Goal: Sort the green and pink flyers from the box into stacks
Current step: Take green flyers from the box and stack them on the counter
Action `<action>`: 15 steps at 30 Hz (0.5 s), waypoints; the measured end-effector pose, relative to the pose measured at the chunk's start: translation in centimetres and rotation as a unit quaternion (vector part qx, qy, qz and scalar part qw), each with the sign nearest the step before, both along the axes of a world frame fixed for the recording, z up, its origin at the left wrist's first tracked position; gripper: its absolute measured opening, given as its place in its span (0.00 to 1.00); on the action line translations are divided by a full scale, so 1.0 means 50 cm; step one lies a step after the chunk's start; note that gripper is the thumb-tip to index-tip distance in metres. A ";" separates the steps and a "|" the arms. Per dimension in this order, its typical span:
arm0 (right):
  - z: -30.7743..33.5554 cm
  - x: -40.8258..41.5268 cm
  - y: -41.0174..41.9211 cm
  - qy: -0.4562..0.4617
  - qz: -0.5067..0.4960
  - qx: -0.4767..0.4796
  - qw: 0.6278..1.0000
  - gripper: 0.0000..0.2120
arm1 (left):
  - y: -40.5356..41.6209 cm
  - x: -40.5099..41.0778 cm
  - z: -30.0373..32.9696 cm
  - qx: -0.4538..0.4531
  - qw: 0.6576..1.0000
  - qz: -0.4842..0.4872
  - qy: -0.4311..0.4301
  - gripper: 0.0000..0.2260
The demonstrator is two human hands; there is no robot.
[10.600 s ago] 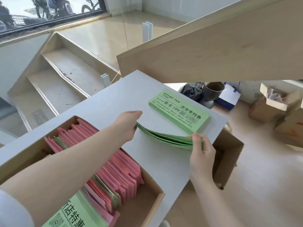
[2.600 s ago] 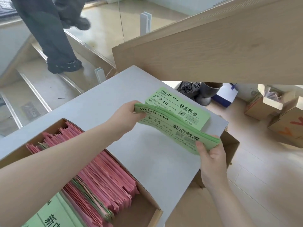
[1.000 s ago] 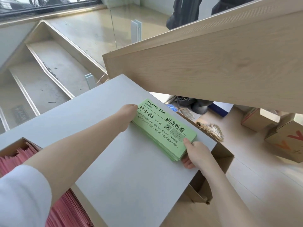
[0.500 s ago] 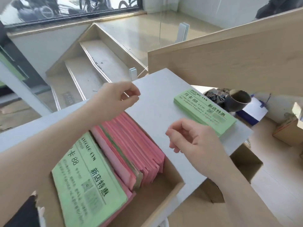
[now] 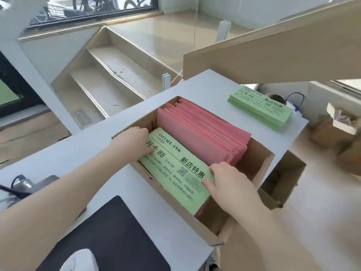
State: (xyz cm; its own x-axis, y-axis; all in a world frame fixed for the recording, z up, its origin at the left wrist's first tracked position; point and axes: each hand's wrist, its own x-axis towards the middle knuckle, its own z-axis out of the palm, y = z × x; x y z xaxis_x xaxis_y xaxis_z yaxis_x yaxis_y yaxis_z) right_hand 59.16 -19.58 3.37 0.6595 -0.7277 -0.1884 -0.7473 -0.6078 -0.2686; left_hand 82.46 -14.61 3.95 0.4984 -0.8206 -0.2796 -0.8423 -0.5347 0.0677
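An open cardboard box [image 5: 259, 153] sits on the grey table [image 5: 82, 153]. Inside it, a leaning row of pink flyers [image 5: 203, 133] fills the far part, and green flyers [image 5: 175, 169] printed in black lie at the near end. My left hand [image 5: 134, 141] holds the green flyers' left end, thumb on the top sheet. My right hand [image 5: 226, 178] holds their right end, thumb on top, fingers hidden behind. A stack of green flyers [image 5: 259, 108] lies on the table's far right corner.
A black mouse pad [image 5: 109, 235] with a white mouse [image 5: 82, 261] lies near me on the table. A wooden stair panel [image 5: 273, 49] overhangs the far right. Cardboard boxes [image 5: 336, 132] stand on the floor to the right. Steps [image 5: 109, 81] descend beyond the table.
Both hands have dropped from above the table into the box and now hold the green flyers' two ends. The view has swung toward the box.
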 end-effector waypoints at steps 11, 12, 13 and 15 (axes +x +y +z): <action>-0.011 0.022 0.009 0.022 -0.113 0.096 0.989 0.23 | 0.003 0.008 -0.011 -0.069 0.996 0.043 0.029 0.13; -0.011 0.021 0.011 0.018 -0.120 0.093 0.988 0.23 | 0.004 0.009 -0.012 -0.093 0.993 0.045 0.050 0.12; -0.011 0.021 0.013 0.014 -0.126 0.087 0.988 0.23 | 0.006 0.010 -0.010 -0.116 0.989 0.049 0.079 0.11; -0.011 0.020 0.014 0.010 -0.133 0.079 0.988 0.22 | 0.011 0.013 -0.005 -0.146 0.978 0.048 0.139 0.09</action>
State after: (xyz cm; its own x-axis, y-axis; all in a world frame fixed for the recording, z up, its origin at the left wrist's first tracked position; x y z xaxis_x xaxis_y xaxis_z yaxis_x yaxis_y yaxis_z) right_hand 60.17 -18.89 2.82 0.4442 -0.8352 -0.3242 -0.8809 -0.3411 -0.3282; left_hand 83.12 -14.04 3.72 0.5153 -0.8386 -0.1765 -0.7167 -0.5346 0.4478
